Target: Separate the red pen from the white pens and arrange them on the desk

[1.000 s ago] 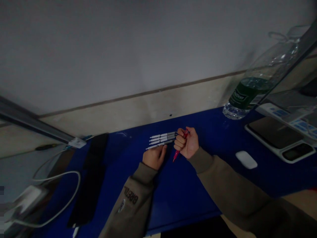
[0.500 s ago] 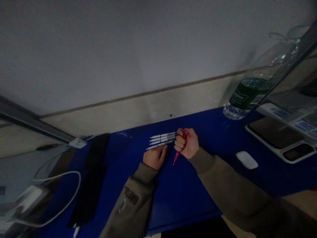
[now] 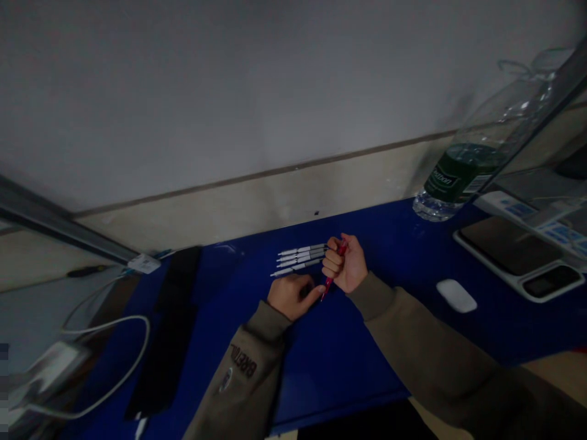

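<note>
My right hand (image 3: 345,264) is closed around a red pen (image 3: 329,282), which slants with its tip pointing down toward me. The pen's upper end pokes out near the thumb. My left hand (image 3: 296,296) is curled low over the table, its thumb and fingers meeting at the pen's tip end; the exact contact is partly hidden. Just beyond the left hand, several white pens (image 3: 298,258) lie side by side in a row. Their right ends reach close to the fingers of my right hand.
The blue table (image 3: 339,366) runs up to the wall. At right stand a clear bottle with a green label (image 3: 452,174), a white mouse-like object (image 3: 457,296) and a scale-like device (image 3: 513,250). Black flat strips (image 3: 165,354) and a white cable (image 3: 147,342) lie at left.
My left hand has moved off the nearest white pen, toward me and right, to the red pen's tip. My right hand keeps its hold, nearly still.
</note>
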A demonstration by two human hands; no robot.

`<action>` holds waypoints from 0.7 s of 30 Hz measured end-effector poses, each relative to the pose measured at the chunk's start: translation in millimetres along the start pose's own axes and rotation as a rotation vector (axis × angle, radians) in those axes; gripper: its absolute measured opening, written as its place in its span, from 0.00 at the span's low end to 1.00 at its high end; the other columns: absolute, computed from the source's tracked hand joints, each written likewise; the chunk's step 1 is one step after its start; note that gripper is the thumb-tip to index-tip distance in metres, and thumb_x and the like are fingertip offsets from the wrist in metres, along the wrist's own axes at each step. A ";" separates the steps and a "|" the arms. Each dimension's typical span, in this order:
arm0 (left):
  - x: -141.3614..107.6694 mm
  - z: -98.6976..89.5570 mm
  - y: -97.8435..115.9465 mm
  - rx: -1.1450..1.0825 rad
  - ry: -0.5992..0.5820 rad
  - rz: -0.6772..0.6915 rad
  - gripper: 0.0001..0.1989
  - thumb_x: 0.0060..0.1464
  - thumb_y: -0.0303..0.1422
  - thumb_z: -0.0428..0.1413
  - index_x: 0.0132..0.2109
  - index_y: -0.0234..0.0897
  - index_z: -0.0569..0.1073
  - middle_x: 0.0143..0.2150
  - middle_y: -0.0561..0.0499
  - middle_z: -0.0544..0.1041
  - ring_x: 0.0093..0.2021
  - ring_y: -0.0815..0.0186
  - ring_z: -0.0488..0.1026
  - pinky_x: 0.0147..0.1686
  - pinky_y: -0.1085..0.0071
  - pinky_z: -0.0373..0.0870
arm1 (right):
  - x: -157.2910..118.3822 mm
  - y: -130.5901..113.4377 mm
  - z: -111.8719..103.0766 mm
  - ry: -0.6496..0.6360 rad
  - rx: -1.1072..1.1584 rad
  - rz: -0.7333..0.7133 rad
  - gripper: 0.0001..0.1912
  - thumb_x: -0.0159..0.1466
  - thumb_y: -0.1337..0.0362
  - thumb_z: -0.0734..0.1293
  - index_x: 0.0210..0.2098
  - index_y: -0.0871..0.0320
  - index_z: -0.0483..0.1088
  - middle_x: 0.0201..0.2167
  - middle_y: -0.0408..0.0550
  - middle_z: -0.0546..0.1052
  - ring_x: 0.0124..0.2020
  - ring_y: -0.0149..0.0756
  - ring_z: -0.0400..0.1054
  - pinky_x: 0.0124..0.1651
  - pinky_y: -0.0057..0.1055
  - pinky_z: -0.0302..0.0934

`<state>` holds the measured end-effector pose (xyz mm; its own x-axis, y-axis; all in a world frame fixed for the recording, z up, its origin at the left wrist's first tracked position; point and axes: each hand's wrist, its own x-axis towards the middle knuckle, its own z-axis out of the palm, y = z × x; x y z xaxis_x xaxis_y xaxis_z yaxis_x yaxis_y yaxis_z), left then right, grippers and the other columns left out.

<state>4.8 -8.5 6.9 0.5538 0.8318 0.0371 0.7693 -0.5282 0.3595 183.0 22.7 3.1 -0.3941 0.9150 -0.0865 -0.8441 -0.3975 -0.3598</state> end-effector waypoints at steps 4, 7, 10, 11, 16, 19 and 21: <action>-1.4 -2.4 0.7 -0.050 -0.024 0.018 0.25 0.57 0.54 0.46 0.35 0.38 0.74 0.26 0.51 0.72 0.26 0.68 0.67 0.27 0.72 0.58 | 0.4 0.4 -0.9 0.012 0.001 0.001 0.16 0.64 0.58 0.51 0.22 0.54 0.58 0.10 0.33 0.44 0.13 0.26 0.31 0.14 0.23 0.35; -1.9 -3.8 2.6 -0.053 -0.027 0.039 0.24 0.55 0.55 0.48 0.35 0.38 0.74 0.25 0.51 0.72 0.26 0.68 0.67 0.27 0.72 0.58 | -1.1 0.2 1.7 0.025 -0.005 -0.018 0.17 0.65 0.57 0.50 0.23 0.54 0.59 0.10 0.33 0.44 0.13 0.26 0.31 0.14 0.24 0.35; -1.6 -3.4 4.6 -0.039 -0.029 0.070 0.23 0.54 0.54 0.49 0.35 0.39 0.74 0.24 0.52 0.71 0.26 0.68 0.68 0.28 0.72 0.58 | -0.7 2.5 2.0 0.015 -0.015 -0.062 0.22 0.67 0.50 0.50 0.24 0.55 0.60 0.11 0.33 0.45 0.13 0.26 0.33 0.15 0.24 0.38; -1.2 -2.4 4.4 -0.024 -0.021 0.077 0.23 0.55 0.53 0.49 0.35 0.39 0.74 0.24 0.52 0.71 0.27 0.68 0.68 0.28 0.72 0.59 | 0.3 3.7 1.1 0.013 -0.023 -0.073 0.23 0.67 0.48 0.50 0.24 0.55 0.61 0.11 0.33 0.46 0.13 0.26 0.35 0.15 0.24 0.39; 2.1 6.1 -3.1 -0.008 0.074 0.068 0.22 0.63 0.44 0.43 0.30 0.37 0.72 0.24 0.50 0.71 0.25 0.69 0.67 0.26 0.72 0.58 | 9.1 7.1 -4.4 0.073 -0.092 -0.159 0.22 0.66 0.46 0.55 0.26 0.56 0.62 0.14 0.35 0.53 0.14 0.26 0.48 0.21 0.25 0.53; 2.7 7.6 -7.7 -0.160 0.183 0.006 0.19 0.63 0.42 0.44 0.32 0.36 0.72 0.24 0.52 0.72 0.24 0.70 0.68 0.26 0.74 0.59 | 13.4 5.9 -5.7 0.144 -0.200 -0.265 0.20 0.63 0.45 0.60 0.27 0.56 0.64 0.19 0.39 0.64 0.22 0.29 0.62 0.31 0.30 0.63; 2.4 6.0 -9.3 -0.275 0.290 -0.070 0.17 0.63 0.41 0.45 0.35 0.36 0.73 0.23 0.53 0.72 0.23 0.71 0.68 0.26 0.75 0.60 | 15.0 6.0 -6.7 0.200 -0.314 -0.352 0.20 0.62 0.46 0.63 0.29 0.57 0.66 0.24 0.43 0.70 0.29 0.32 0.68 0.36 0.32 0.65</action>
<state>0.9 -2.6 -2.0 0.3600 0.8985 0.2510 0.6662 -0.4359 0.6051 174.5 34.5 -6.6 -0.0026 0.9972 -0.0745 -0.7514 -0.0511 -0.6578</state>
